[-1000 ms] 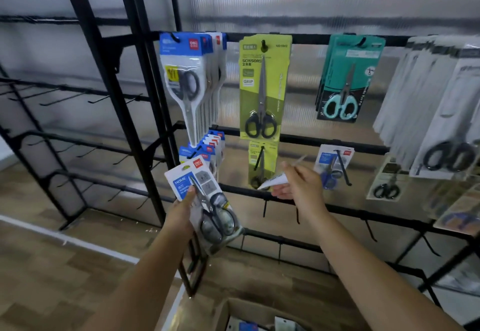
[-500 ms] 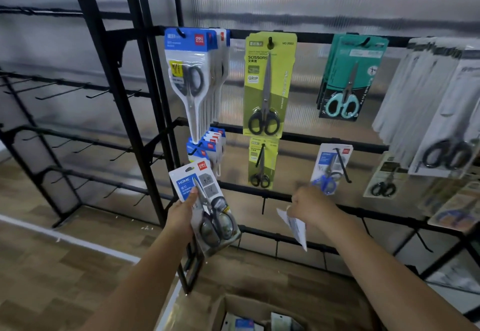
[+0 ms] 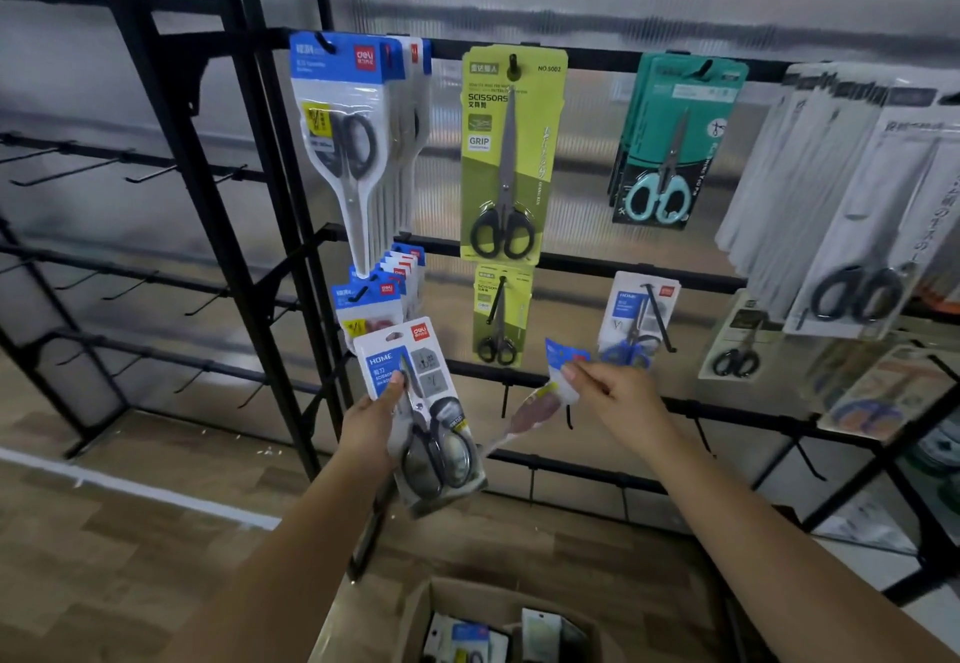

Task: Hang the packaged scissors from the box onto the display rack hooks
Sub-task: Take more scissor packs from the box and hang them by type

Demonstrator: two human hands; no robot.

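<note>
Head view, right hand (image 3: 618, 392) pinching blurred scissors pack (image 3: 540, 397), box (image 3: 415, 626) cropped

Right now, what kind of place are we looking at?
Probably a shop aisle or stockroom being stocked. A black display rack with peg hooks carries carded scissors such as the green pack, a cardboard box of more packs sits below, and the left hand holds a pack ready.

Looks like a stationery shop aisle getting stocked. A black rack (image 3: 218, 225) is running from 9 to 3 o'clock, with carded scissors (image 3: 511, 153) hanging off hooks (image 3: 135, 176) in tidy retail rows. A box (image 3: 498, 615) of more packs is sitting at 6 o'clock on the wood floor (image 3: 104, 532).
</note>
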